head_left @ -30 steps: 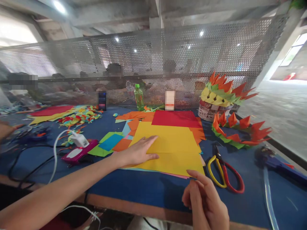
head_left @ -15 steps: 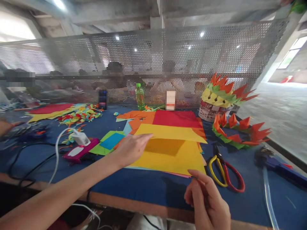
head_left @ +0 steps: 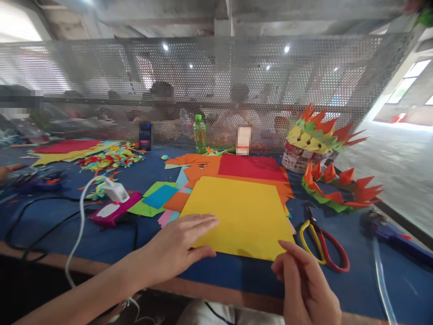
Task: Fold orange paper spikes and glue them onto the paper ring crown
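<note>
A yellow sheet lies flat on a pile of coloured papers near the table's front edge. My left hand rests at the sheet's lower left edge, fingers stretched and thumb apart, holding nothing. Just off the lower right corner is my right hand, its fingers curled and index finger bent towards the corner; whether anything is between the fingertips is hidden. Behind the yellow sheet are red paper and orange paper. Scissors with one yellow and one red handle lie right of the sheet.
A magenta power strip with a white plug and cables sits left. Paper scraps lie behind it. At right are a spiky paper crown, another on a roll, and a blue glue gun. A green bottle stands behind.
The raised yellow edge has come down and the sheet now lies flat. My left hand has moved down towards me and its fingers have spread. My right hand has shifted slightly right.
</note>
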`<state>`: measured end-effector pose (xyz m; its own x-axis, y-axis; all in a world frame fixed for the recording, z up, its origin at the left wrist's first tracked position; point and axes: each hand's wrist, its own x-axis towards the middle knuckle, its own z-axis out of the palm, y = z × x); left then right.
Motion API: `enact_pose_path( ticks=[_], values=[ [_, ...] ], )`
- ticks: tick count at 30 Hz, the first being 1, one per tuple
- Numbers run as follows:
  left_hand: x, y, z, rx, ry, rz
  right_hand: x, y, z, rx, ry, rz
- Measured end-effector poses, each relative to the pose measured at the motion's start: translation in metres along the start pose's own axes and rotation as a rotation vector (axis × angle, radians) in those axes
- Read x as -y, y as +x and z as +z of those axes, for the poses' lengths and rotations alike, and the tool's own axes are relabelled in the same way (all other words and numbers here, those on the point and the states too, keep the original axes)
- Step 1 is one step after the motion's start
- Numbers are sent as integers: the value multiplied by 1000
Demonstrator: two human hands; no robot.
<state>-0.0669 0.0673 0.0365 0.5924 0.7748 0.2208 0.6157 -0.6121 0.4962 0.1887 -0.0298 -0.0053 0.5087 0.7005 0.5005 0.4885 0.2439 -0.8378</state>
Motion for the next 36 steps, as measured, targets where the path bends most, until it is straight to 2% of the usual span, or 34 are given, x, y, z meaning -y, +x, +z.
enact_pose_path(
  ticks=[2,4,6,10,14,19,22,25,29,36],
  values=[
    [8,2,-9,-83,-80,-132,-7,4,-3,-28,-92,-129],
    [21,8,-18,-159,-191,-265,-13,9,-6,-12,-204,-323],
    [36,17,-25,-210,-340,-369,-17,14,-8,16,-310,-420],
    [54,38,-33,-248,-623,-548,-23,18,-7,57,-405,-424],
    [55,54,-36,-226,-801,-652,-31,16,-5,88,-426,-400],
    [42,60,-35,-103,-907,-669,-35,16,-4,114,-422,-392],
    [33,56,-31,8,-927,-629,-32,15,-2,116,-415,-371],
    [27,49,-28,58,-928,-587,-30,13,-2,108,-392,-315],
    [26,39,-34,-8,-918,-579,-30,13,-3,122,-401,-370],
    [40,26,-59,-256,-926,-599,-29,13,-3,109,-410,-386]
  ],
)
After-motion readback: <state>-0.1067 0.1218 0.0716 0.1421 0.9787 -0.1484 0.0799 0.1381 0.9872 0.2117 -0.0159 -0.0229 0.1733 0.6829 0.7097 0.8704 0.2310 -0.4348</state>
